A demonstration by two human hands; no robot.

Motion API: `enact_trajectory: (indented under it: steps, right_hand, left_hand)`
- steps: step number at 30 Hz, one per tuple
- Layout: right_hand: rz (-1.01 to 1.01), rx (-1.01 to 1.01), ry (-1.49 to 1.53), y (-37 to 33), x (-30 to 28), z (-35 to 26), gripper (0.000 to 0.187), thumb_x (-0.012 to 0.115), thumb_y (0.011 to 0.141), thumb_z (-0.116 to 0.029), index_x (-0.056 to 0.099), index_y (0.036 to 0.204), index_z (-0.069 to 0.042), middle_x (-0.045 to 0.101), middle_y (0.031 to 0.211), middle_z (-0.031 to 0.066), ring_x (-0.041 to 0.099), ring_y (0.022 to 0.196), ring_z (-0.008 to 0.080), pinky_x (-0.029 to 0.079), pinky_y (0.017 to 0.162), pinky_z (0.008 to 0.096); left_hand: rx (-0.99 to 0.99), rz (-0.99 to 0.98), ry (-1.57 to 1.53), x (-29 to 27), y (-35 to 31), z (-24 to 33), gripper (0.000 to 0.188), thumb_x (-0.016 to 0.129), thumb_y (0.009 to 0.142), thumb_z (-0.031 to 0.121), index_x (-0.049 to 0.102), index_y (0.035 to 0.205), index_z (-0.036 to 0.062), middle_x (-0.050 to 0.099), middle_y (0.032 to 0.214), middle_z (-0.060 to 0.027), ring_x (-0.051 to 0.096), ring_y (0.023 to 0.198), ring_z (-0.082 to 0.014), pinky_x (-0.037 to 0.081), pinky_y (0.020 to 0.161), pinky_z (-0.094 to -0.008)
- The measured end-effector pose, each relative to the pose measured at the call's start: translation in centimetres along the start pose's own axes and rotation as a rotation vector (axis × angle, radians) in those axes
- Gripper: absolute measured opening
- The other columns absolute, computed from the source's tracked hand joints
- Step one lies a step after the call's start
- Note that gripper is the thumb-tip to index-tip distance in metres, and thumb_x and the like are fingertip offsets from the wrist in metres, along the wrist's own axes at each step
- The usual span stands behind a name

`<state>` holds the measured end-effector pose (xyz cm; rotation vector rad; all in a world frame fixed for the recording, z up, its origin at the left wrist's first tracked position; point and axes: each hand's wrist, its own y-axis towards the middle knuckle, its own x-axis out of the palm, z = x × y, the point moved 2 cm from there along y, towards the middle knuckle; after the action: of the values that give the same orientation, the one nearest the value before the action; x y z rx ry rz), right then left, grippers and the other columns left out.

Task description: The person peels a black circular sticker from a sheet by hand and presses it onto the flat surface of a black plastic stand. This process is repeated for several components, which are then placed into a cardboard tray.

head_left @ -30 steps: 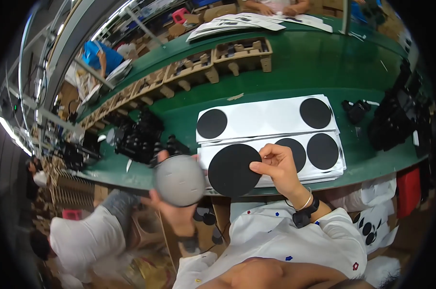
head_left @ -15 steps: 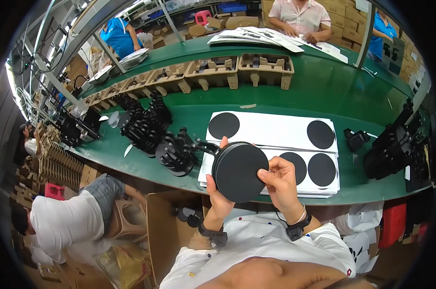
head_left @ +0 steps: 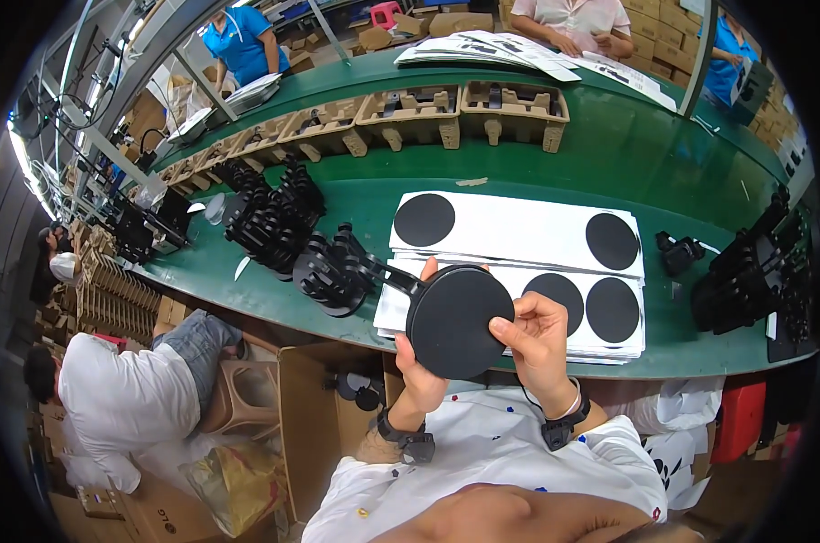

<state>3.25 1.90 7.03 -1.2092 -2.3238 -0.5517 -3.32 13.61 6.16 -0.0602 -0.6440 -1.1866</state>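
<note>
- One black disc (head_left: 464, 324) is pinched at its right edge by the right hand (head_left: 543, 348).
- Behind it, a black base (head_left: 414, 291) is clamped in the left hand (head_left: 421, 382).

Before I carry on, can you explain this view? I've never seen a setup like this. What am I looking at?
There is no machine here: these are a person's bare hands, seen from the left of two wide fisheye cameras worn on the head, looking down. That lens bends straight edges near the rim.

The left hand holds a round black part with an arm sticking out. The right hand pinches the right edge of a black disc, which covers most of that part's face; whether it sits flush, I can't tell.

On the green table lie white sheets bearing more dark discs, with clustered black parts to their left. Brown moulded trays stand in a row beyond.
</note>
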Motion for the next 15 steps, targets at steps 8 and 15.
enact_trajectory:
  steps: [8, 15]
  right_hand:
    - [-0.035, -0.084, -0.077, 0.1, 0.0, 0.5, 0.009, 0.066, 0.08, 0.007, 0.059, 0.08, 0.002, 0.066, 0.078, 0.0085, 0.062, 0.068, 0.0086, 0.049, 0.059, 0.0195]
    - [-0.054, -0.137, -0.113, 0.3, 0.7, 0.8, 0.006, 0.066, 0.079, 0.009, 0.062, 0.082, 0.005, 0.068, 0.08, 0.011, 0.066, 0.072, 0.0116, 0.053, 0.063, 0.0217]
  left_hand:
    - [0.009, -0.076, 0.051, -0.8, 0.0, -0.1, 0.095, 0.044, 0.077, 0.067, 0.006, 0.148, 0.0168, 0.037, 0.135, -0.034, 0.052, 0.113, -0.0452, 0.045, 0.094, -0.0531]
    - [0.053, -0.045, 0.055, -1.9, 0.1, 0.0, 0.091, 0.048, 0.076, 0.061, 0.01, 0.147, 0.0183, 0.038, 0.134, -0.0343, 0.054, 0.11, -0.0451, 0.047, 0.091, -0.0529]
